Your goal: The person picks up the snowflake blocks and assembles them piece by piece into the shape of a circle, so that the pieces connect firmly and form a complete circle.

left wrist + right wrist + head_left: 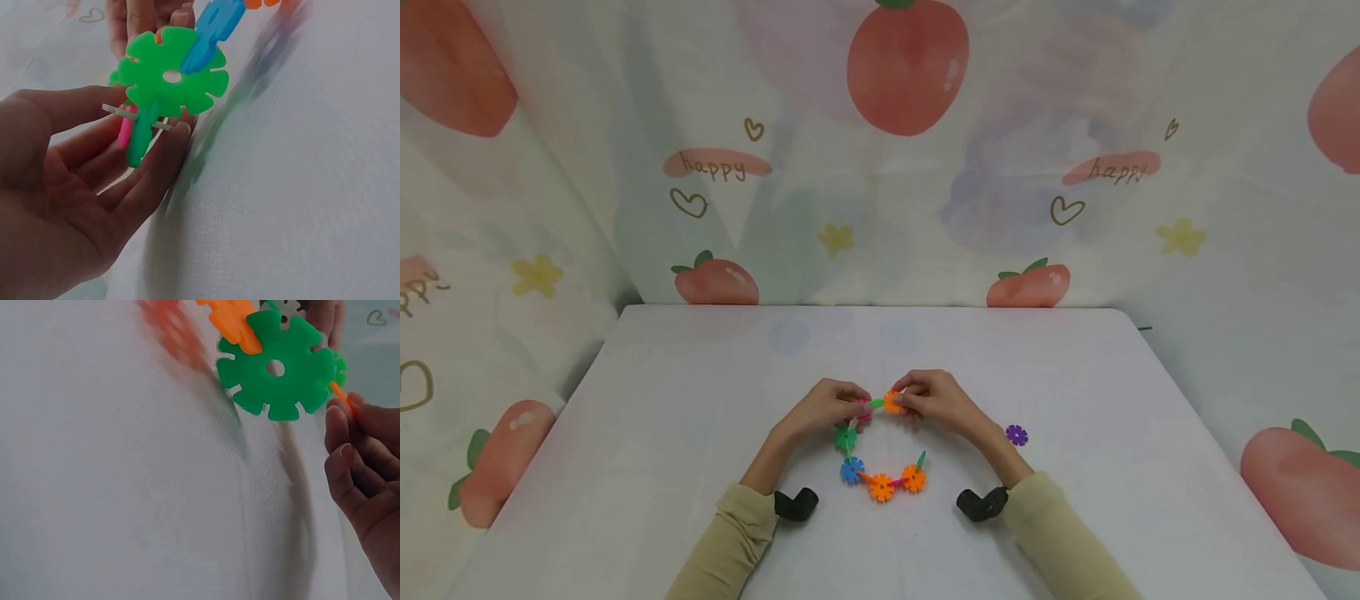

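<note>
A curved, open chain of notched plastic snowflake discs lies over the table, its near part made of a blue disc (852, 470), an orange disc (882, 487) and other slotted-together pieces. My left hand (829, 407) grips the chain's far left part, around a pink disc (864, 409) and a white disc (161, 125) seen edge-on in the left wrist view. Opposite it, my right hand (940, 402) pinches an orange disc (892, 402), which meets a light green disc (877, 403). A dark green disc (281, 381) at the chain's other end looms large in the right wrist view.
A loose purple disc (1017, 435) lies on the white table (700, 358), just right of my right forearm. Black wrist cameras (796, 505) sit at both cuffs. Behind the table hangs a fruit-printed cloth (910, 192), which also lines the sides.
</note>
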The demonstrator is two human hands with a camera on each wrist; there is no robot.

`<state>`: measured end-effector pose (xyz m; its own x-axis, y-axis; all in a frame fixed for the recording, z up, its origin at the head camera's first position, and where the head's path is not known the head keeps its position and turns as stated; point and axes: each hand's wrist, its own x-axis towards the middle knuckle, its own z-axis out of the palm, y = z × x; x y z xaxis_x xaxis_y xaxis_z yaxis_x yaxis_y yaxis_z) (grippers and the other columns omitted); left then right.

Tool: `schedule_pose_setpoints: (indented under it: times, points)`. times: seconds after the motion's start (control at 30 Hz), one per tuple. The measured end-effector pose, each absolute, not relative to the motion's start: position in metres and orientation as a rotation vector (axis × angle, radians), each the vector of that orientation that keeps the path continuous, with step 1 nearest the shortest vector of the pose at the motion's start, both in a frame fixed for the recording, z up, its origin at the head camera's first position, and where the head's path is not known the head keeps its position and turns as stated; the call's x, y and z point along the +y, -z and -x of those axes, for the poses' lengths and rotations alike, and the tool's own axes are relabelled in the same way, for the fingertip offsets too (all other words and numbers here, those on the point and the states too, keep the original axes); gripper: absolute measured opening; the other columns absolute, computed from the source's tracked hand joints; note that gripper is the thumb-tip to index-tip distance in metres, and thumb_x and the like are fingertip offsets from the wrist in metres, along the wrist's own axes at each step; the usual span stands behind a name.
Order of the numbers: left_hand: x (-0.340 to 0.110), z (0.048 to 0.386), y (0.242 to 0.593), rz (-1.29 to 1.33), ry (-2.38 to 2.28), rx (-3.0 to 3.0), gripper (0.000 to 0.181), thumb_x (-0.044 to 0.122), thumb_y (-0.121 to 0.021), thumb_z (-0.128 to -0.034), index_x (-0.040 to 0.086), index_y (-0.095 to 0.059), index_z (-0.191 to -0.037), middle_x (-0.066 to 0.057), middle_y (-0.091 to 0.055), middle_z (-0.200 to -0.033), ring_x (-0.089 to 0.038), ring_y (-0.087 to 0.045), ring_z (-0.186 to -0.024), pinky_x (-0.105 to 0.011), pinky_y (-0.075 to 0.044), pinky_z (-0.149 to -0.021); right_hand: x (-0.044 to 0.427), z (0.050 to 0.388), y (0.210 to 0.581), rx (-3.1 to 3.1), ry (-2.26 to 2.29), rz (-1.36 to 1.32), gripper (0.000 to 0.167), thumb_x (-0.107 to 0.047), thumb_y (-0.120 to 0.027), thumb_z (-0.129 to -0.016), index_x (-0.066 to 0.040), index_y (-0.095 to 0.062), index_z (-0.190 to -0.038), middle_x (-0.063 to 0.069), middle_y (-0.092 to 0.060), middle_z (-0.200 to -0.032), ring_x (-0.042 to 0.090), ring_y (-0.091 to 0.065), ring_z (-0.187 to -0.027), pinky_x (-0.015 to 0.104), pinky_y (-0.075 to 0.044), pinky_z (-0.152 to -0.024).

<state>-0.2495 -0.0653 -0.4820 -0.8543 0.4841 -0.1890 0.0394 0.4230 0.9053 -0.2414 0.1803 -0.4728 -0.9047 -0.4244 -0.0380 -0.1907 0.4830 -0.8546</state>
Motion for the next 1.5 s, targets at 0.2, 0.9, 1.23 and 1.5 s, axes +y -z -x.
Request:
schedule_pose_setpoints:
  times: [0.2, 0.9, 1.23, 1.5]
  points:
    - [-0.062, 0.249, 0.481, -0.521, -1.412, 2.303, 0.019, 0.017, -0.068, -0.0985, 0.002, -0.076, -0.108, -0.003, -0.073, -0.08, -0.013, -0.056, -0.066, -0.025, -0.045, -0.063, 0.177, 0.244, 0.473, 2.467, 1.421, 0.534, 0.014, -0.011, -0.068, -0.099, -0.001, -0.075, -0.105, 0.011, -0.074, -0.078, 0.017, -0.062, -0.064, 0.025, -0.053, -0.06]
    - [-0.06, 0.249, 0.477, -0.421, -1.396, 2.358, 0.021, 0.021, -0.072, -0.0967, 0.003, -0.077, -0.107, -0.003, -0.072, -0.081, -0.015, -0.058, -0.067, -0.025, -0.051, -0.065, 0.224, 0.234, 0.467, 2.609, 1.337, 0.365, 0.026, -0.026, -0.066, -0.102, -0.004, -0.075, -0.111, 0.007, -0.073, -0.083, 0.022, -0.066, -0.071, 0.027, -0.055, -0.066]
    - [-0.066, 0.25, 0.48, -0.381, -1.386, 2.378, 0.026, 0.024, -0.07, -0.0983, 0.004, -0.075, -0.115, -0.003, -0.071, -0.076, -0.016, -0.06, -0.069, -0.026, -0.051, -0.067, 0.276, 0.214, 0.465, 2.739, 1.11, 0.36, 0.016, -0.018, -0.068, -0.099, -0.008, -0.077, -0.108, 0.002, -0.073, -0.092, 0.017, -0.061, -0.077, 0.024, -0.052, -0.068]
    - [-0.067, 0.249, 0.479, -0.355, -1.349, 2.418, 0.025, 0.024, -0.071, -0.0975, 0.004, -0.074, -0.112, -0.002, -0.069, -0.076, -0.016, -0.059, -0.07, -0.026, -0.051, -0.068, 0.309, 0.201, 0.463, 2.79, 0.971, 0.319, 0.014, -0.014, -0.072, -0.094, -0.008, -0.077, -0.105, 0.0, -0.071, -0.091, 0.014, -0.059, -0.08, 0.024, -0.05, -0.07]
